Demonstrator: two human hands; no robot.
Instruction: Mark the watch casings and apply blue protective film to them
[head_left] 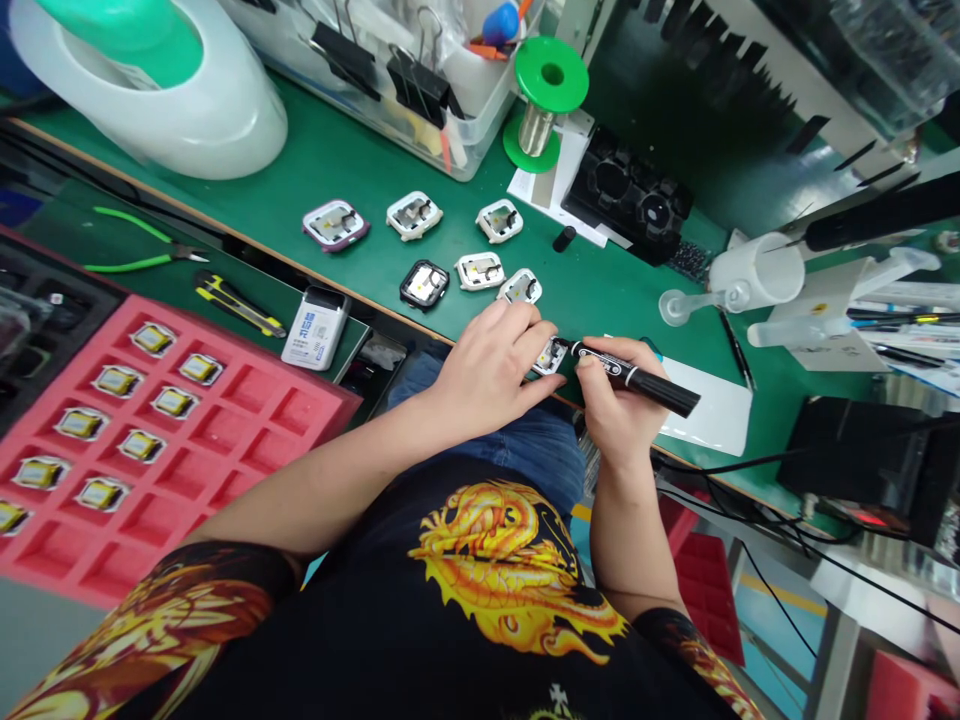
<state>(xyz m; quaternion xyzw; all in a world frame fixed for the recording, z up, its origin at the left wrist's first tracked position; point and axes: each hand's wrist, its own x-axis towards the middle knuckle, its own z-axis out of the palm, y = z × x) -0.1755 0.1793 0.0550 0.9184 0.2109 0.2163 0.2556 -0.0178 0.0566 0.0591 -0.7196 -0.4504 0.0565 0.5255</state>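
My left hand [499, 360] is closed about a small white watch case [553, 357] at the table's front edge, its fingers on either side of it. A black marker pen [637, 378] is gripped in my right hand [619, 400], its tip end pointing at the case. My fingers partly hide the tip and the case. Just beyond my left fingers lies another white watch case [520, 287]. Near it are a black-rimmed case [424, 285], a purple-rimmed case [335, 225] and several pale ones, all with their insides facing up.
A pink foam tray [225, 425] holding several yellow parts lies at left, near green-handled cutters [142, 255] and a yellow utility knife [236, 303]. Behind stand a green solder spool [551, 75] and a clear bin [465, 160]. A black cap [564, 238] and white sheet [712, 410] lie rightward.
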